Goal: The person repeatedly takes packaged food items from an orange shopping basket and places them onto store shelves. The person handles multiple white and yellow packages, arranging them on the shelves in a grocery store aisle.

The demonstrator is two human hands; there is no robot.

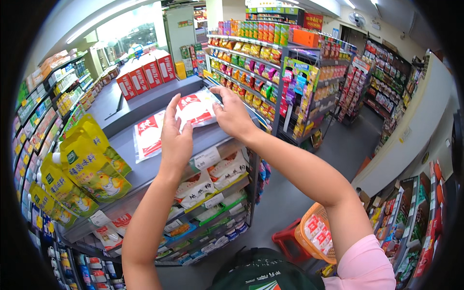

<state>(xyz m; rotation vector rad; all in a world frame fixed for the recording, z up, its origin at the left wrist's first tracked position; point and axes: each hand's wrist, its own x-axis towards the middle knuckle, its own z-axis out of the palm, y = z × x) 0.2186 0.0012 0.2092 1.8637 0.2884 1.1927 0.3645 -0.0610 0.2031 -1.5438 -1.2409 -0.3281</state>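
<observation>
Two flat red-and-white plastic packets lie side by side on the grey top of a store shelf unit. My right hand (pixel 232 108) touches the right end of the right packet (pixel 195 107), its fingers spread over the edge. My left hand (pixel 176 136) stands upright with fingers apart over the place where the left packet (pixel 148 134) meets the other one; whether it touches them I cannot tell. Several yellow spouted pouches (pixel 92 163) stand on the same top to the left. An orange plastic basket (pixel 301 232) with similar red-and-white packets rests on a red stool (pixel 284 241).
Red cartons (pixel 146 78) stand behind the shelf top. Bagged powders (pixel 228 170) fill the shelves below my hands. A snack shelf (pixel 246 61) rises beyond, with an aisle (pixel 319 159) on its right. Low product racks (pixel 402 224) line the right side.
</observation>
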